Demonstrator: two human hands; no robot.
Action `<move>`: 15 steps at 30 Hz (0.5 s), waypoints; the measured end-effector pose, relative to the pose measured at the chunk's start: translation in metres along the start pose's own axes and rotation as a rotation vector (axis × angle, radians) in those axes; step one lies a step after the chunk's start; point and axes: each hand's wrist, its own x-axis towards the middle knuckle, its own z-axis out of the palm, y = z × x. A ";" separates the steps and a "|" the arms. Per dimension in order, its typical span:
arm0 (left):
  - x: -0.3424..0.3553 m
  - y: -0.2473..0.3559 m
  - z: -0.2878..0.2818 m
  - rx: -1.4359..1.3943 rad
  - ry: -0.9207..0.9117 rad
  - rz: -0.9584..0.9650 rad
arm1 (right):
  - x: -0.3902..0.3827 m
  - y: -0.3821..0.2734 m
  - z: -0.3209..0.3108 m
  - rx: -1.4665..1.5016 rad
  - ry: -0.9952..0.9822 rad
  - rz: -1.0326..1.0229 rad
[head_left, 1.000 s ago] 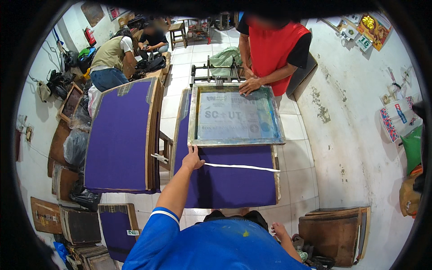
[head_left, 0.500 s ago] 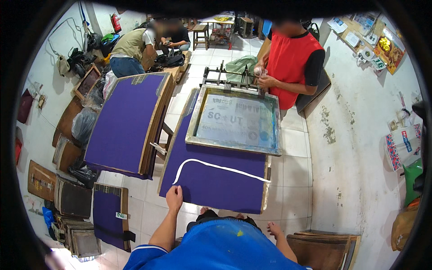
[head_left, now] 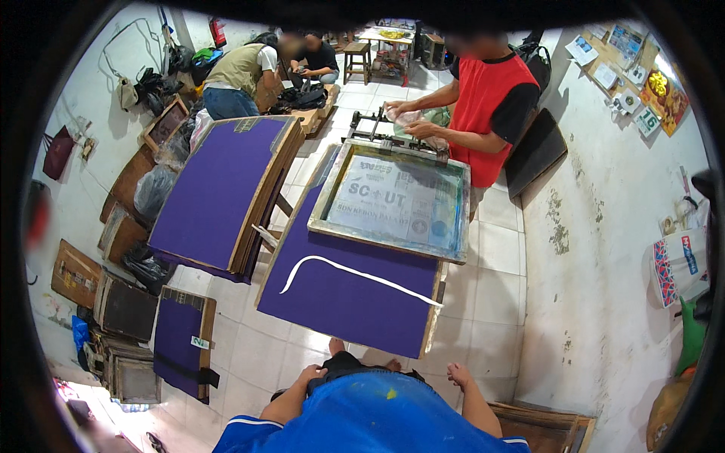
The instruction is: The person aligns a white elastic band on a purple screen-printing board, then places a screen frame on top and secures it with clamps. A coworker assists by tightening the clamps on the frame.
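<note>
A purple cloth (head_left: 355,313) covers the board in front of me, with a bent white strip (head_left: 332,261) lying across its near part. Over the board's far part rests a wood-framed printing screen (head_left: 393,200), its far edge held in a black metal clamp bar (head_left: 370,128). My left hand (head_left: 312,372) is by my lap at the near side of the board, empty, fingers loosely extended. To the right of my lap, my right hand (head_left: 458,373) hangs apart from the board, also empty, its fingers loosely bent. Neither hand touches the board.
Across the screen, a person in red (head_left: 491,106) handles a pale cloth (head_left: 411,121). Stacked purple-covered boards (head_left: 211,196) stand to the left. A smaller purple board (head_left: 180,332) and old screens (head_left: 128,317) lean below them. Two people sit or bend at the back; a wall (head_left: 581,226) bounds the right.
My left hand has drawn back from the board's near left edge toward my lap. My right hand has risen slightly. The person in red now spreads the pale cloth between both hands, over the clamp.
</note>
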 end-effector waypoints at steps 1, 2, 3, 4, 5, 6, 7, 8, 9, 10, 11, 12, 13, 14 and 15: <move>0.001 0.007 -0.006 0.013 0.004 0.063 | 0.001 0.000 0.004 0.015 -0.009 -0.022; 0.004 0.014 -0.017 0.042 0.000 0.103 | 0.001 0.000 0.010 0.033 -0.005 -0.013; 0.005 0.019 -0.027 0.078 -0.023 0.112 | 0.000 0.001 0.017 0.047 0.013 0.023; 0.009 0.024 -0.039 0.082 -0.043 0.106 | -0.001 0.001 0.025 0.061 -0.003 0.003; 0.014 0.030 -0.050 0.059 -0.017 0.138 | -0.004 0.002 0.032 0.067 -0.003 0.009; 0.018 0.034 -0.060 0.043 0.000 0.147 | -0.007 0.003 0.040 0.064 0.017 0.045; 0.023 0.037 -0.069 0.034 0.009 0.139 | -0.011 0.004 0.049 0.072 -0.018 0.031; 0.027 0.040 -0.077 -0.094 -0.013 0.057 | -0.015 0.005 0.058 0.073 -0.034 0.046; 0.030 0.040 -0.085 -0.094 0.042 0.123 | -0.018 0.004 0.066 0.057 -0.029 0.087; 0.035 0.041 -0.092 -0.094 0.080 0.165 | -0.021 0.002 0.074 0.084 -0.044 0.061; 0.038 0.040 -0.098 -0.095 0.118 0.206 | -0.024 0.001 0.082 0.094 -0.040 0.063; 0.042 0.038 -0.103 -0.107 0.108 0.197 | -0.025 -0.003 0.088 0.096 -0.020 0.087; 0.044 0.034 -0.106 -0.120 0.087 0.182 | -0.026 -0.006 0.093 0.112 -0.029 0.064; 0.046 0.031 -0.109 -0.133 0.066 0.166 | -0.028 -0.010 0.097 0.119 -0.022 0.063; 0.048 0.028 -0.112 -0.144 0.023 0.114 | -0.029 -0.012 0.101 0.113 0.004 0.083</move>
